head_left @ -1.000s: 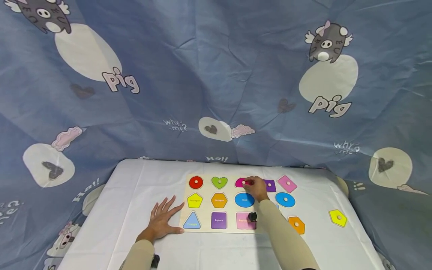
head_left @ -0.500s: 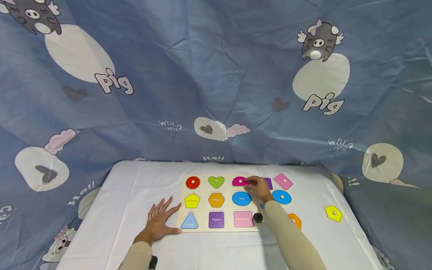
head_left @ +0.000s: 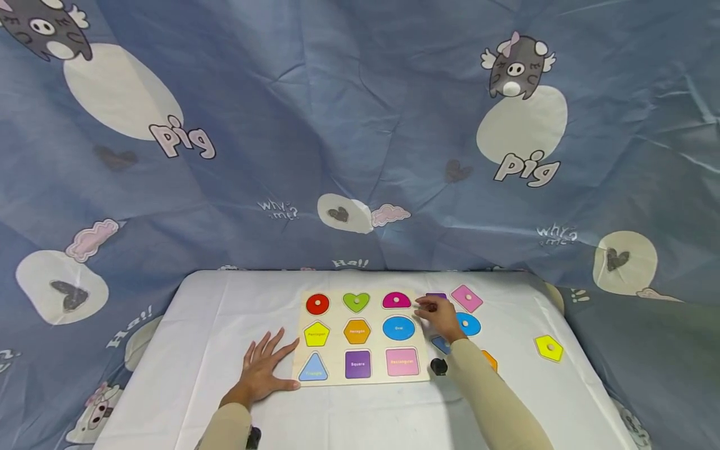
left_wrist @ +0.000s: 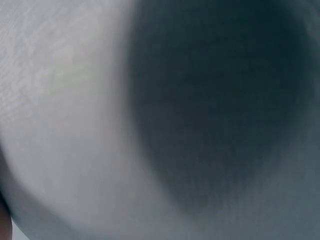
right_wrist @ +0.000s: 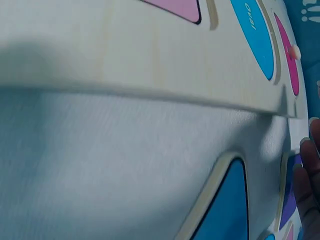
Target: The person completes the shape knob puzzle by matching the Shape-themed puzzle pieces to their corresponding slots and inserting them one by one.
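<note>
**Right hand at the purple piece, left hand steadying the board**

We have the right hand (head_left: 441, 315) just off the board's right edge, its fingers (head_left: 425, 305) curled down at the purple piece (head_left: 435, 296), which lies on the white surface (head_left: 214, 312) beside the board (head_left: 337, 375), at about one o'clock from the hand. Whether the fingers already pinch it we cannot tell; in the right wrist view they only show at the piece's purple edge (right_wrist: 289, 200).

The left hand (head_left: 261, 372) lies flat at nine o'clock of the board, fingers spread, tips at the board's left edge.

We judge the piece a thin, stiff wooden cutout: light, rigid, not fragile, with a smooth painted face that could slip under a flat press. Its neighbours, the magenta semicircle (head_left: 396, 300) and the pink diamond (head_left: 466, 298), each carry a small peg at centre; if the purple one has the same, a peg pinched between thumb and forefinger is the best hold we see. Otherwise, the edges, since it lies loose on cloth.
</note>
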`<state>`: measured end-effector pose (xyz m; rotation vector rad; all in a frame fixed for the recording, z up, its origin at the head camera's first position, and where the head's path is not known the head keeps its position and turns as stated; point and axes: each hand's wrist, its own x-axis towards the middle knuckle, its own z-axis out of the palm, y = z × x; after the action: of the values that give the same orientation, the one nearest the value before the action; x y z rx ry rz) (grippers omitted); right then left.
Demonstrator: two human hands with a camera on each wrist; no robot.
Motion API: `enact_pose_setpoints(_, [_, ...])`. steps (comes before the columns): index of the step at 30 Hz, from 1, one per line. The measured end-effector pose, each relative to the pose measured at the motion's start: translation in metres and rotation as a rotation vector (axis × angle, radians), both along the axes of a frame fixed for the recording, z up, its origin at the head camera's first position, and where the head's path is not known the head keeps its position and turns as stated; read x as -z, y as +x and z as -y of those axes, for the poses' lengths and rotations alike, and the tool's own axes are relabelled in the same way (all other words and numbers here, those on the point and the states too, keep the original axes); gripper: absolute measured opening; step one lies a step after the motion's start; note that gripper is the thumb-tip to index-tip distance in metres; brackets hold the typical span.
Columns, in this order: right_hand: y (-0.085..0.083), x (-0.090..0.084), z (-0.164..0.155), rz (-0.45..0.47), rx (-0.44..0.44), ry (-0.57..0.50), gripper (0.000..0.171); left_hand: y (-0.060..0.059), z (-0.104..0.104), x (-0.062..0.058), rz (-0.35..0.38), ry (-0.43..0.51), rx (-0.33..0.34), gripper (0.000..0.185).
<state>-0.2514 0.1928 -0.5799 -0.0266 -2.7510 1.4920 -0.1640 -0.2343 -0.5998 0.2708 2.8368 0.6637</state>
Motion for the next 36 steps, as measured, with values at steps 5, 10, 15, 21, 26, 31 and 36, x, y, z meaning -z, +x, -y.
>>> enact_pose_setpoints(5, [0.008,-0.007,-0.009,0.003,0.019,-0.017,0.027,0.0,-0.002,-0.001,0.01,0.003,-0.001,0.098])
enact_pose_setpoints(10, [0.015,-0.007,-0.016,0.003,0.047,-0.008,0.029,0.0,-0.003,-0.003,0.025,0.009,-0.004,0.098])
enact_pose_setpoints(15, [0.019,-0.006,-0.023,0.025,0.089,0.012,0.029,0.0,-0.003,-0.005,0.02,0.007,0.001,0.099])
enact_pose_setpoints(21, [0.025,-0.006,-0.034,-0.004,0.096,0.016,0.03,0.0,-0.003,-0.007,0.019,0.005,0.008,0.099])
enact_pose_setpoints(26, [0.031,-0.009,-0.043,-0.012,0.117,0.007,0.031,0.0,-0.003,-0.009,0.012,0.015,0.015,0.099])
enact_pose_setpoints(31, [0.037,-0.01,-0.052,0.016,0.146,-0.008,0.031,0.001,-0.002,-0.01,0.014,0.019,0.018,0.099])
enact_pose_setpoints(36, [0.044,-0.01,-0.062,0.03,0.162,-0.037,0.03,0.001,-0.002,-0.01,0.02,0.018,0.02,0.099])
